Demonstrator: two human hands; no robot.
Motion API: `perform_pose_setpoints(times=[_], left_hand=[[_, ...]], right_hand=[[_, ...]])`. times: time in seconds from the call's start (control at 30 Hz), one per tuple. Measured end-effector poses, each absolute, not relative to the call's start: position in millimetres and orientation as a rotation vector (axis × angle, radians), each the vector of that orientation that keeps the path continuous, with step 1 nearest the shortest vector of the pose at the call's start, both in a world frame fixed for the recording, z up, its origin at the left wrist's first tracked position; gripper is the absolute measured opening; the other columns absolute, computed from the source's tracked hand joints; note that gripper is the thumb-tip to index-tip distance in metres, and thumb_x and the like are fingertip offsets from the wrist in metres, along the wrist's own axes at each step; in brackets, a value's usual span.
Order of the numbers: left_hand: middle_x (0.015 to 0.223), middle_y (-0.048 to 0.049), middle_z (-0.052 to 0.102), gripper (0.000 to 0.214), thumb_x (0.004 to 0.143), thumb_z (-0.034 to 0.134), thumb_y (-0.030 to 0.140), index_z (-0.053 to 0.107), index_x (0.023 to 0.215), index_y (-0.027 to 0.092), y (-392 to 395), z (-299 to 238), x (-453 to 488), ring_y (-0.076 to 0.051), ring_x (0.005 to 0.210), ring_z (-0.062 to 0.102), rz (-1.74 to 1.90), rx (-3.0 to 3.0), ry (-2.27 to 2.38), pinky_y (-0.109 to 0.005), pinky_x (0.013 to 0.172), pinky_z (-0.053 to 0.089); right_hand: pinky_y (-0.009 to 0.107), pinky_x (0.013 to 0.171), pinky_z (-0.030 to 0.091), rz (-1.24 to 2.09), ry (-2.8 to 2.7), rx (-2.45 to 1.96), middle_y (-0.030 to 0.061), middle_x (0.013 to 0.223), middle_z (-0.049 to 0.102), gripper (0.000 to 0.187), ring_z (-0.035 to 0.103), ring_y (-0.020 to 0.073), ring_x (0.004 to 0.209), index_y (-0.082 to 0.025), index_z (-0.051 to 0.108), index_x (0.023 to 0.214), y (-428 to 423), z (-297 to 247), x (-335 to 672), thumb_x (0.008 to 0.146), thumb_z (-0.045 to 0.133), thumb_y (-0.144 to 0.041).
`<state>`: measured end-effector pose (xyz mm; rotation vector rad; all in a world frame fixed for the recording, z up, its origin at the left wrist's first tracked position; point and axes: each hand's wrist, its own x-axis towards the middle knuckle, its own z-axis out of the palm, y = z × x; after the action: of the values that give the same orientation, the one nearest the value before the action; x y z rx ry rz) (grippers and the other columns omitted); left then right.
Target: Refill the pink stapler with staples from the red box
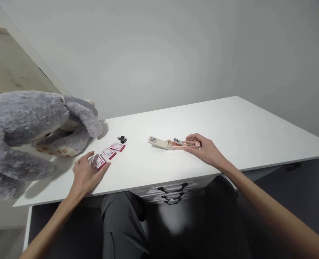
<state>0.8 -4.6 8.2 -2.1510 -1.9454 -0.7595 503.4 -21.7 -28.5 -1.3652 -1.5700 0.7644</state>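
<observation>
An opened stapler (172, 144), cream outside and pinkish inside, lies on the white table with its cream top swung out to the left. My right hand (202, 149) has its fingers and thumb around the right end of the base. A metal strip tilts up from the stapler's middle. At the left, my left hand (87, 172) has thumb and fingers against opposite edges of a small red-and-white box (98, 162), the nearest of a diagonal row. Two similar boxes continue the row: a middle box (109, 153) and a far box (117, 147).
A small black object (122, 139), its kind unclear, lies behind the far box. A large grey plush toy (40, 122) takes up the table's left end. The white table (229, 133) meets a grey wall behind. Drawers with black handles (172, 187) are below the front edge.
</observation>
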Motion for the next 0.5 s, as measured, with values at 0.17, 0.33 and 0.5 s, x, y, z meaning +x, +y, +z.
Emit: perform_pose_setpoints(times=[0.17,0.33,0.5], left_hand=[[0.137,-0.0189,0.067,0.070,0.084,0.075,0.061,0.055,0.137,0.020,-25,10,6,-0.042,0.129,0.063,-0.958,-2.197,-1.962,-0.061,0.112,0.048],[0.138,-0.0149,0.065,0.072,0.085,0.080,0.059,0.053,0.141,0.023,-34,16,74,-0.036,0.127,0.065,-1.188,-2.403,-1.620,-0.055,0.110,0.052],[0.135,-0.0140,0.067,0.072,0.086,0.086,0.051,0.050,0.143,0.025,-20,18,158,-0.033,0.123,0.065,-1.285,-2.628,-1.307,-0.051,0.109,0.051]], right_hand=[[0.052,0.103,0.054,0.583,-1.569,-1.352,0.0104,0.128,0.075,0.040,0.070,0.0333,0.116,-0.027,0.069,0.123,-29,-23,501,0.088,0.079,-0.045],[0.052,0.099,0.055,0.337,-1.458,-1.243,0.0118,0.109,0.075,0.019,0.068,0.0331,0.106,-0.027,0.070,0.105,-53,-4,459,0.101,0.062,-0.044],[0.046,0.088,0.059,1.010,-1.582,-1.072,0.0093,0.119,0.077,0.036,0.072,0.0286,0.104,-0.029,0.060,0.131,-54,-5,397,0.101,0.063,-0.050]])
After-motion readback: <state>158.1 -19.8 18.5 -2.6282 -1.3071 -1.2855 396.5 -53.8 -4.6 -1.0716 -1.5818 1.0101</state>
